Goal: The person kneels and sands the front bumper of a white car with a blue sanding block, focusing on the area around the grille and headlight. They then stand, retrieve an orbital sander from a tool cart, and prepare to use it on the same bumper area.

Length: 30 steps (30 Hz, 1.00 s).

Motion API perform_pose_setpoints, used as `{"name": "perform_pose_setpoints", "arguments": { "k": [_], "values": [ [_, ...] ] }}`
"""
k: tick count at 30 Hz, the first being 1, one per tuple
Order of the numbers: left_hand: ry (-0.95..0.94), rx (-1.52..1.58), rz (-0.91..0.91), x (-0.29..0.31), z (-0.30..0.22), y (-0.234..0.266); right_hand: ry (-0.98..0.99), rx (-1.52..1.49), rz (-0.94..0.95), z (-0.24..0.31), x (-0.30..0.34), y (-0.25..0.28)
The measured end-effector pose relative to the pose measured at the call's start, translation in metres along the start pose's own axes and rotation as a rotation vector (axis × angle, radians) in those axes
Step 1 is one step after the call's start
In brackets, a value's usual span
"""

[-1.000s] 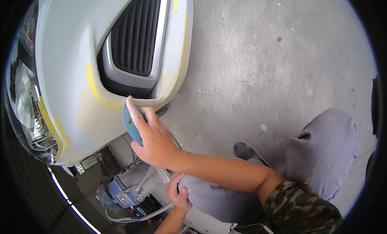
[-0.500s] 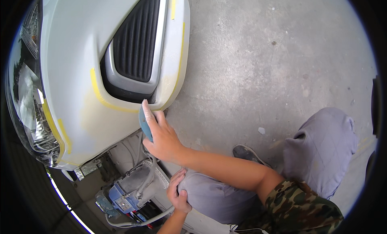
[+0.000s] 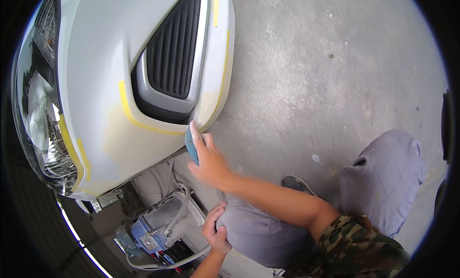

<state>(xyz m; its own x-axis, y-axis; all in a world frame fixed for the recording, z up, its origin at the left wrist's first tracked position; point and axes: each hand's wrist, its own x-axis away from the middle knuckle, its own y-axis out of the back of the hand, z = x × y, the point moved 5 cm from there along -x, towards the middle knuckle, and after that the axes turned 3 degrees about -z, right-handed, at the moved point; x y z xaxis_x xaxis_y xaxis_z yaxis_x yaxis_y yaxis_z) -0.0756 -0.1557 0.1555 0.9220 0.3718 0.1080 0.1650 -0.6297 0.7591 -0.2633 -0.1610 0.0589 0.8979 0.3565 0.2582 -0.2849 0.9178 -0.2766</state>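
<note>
My right hand [image 3: 211, 160] grips a blue-green sanding pad [image 3: 191, 148] against the edge of a white car bumper [image 3: 103, 86]. Its index finger lies stretched along the pad, with a whitish, dusty tip just below the corner of the dark ribbed grille insert [image 3: 175, 53]. Most of the pad's working face is hidden. Yellow tape [image 3: 125, 105] borders the grille opening, and patches of the bumper around it look dull and yellowish. My left hand [image 3: 216, 230] rests on my grey-trousered knee [image 3: 258, 225], thumb apart from the fingers, holding nothing.
A headlight [image 3: 43, 110] sits at the far left of the bumper. Below it on the floor stands a blue and grey machine [image 3: 153, 230] with a grey hose [image 3: 184, 201]. Grey concrete floor [image 3: 311, 86] stretches to the right, where my shoe [image 3: 297, 183] shows.
The bumper sits slightly farther right in view. My right hand and the sanding pad have slid a little right along its edge. My left hand stays on the knee.
</note>
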Motion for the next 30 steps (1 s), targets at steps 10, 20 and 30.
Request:
{"name": "perform_pose_setpoints", "arguments": {
  "k": [10,20,30],
  "values": [
    [0.002,0.014,-0.038,-0.003,-0.003,-0.001,0.283,-0.076,0.023,0.06,0.002,0.02],
    [0.026,-0.006,0.011,-0.001,-0.005,-0.003,0.373,-0.207,-0.018,0.085,-0.003,0.029],
    [0.029,0.003,-0.035,-0.005,-0.007,-0.005,0.403,-0.141,-0.067,0.099,-0.014,0.035]
  ]
}}
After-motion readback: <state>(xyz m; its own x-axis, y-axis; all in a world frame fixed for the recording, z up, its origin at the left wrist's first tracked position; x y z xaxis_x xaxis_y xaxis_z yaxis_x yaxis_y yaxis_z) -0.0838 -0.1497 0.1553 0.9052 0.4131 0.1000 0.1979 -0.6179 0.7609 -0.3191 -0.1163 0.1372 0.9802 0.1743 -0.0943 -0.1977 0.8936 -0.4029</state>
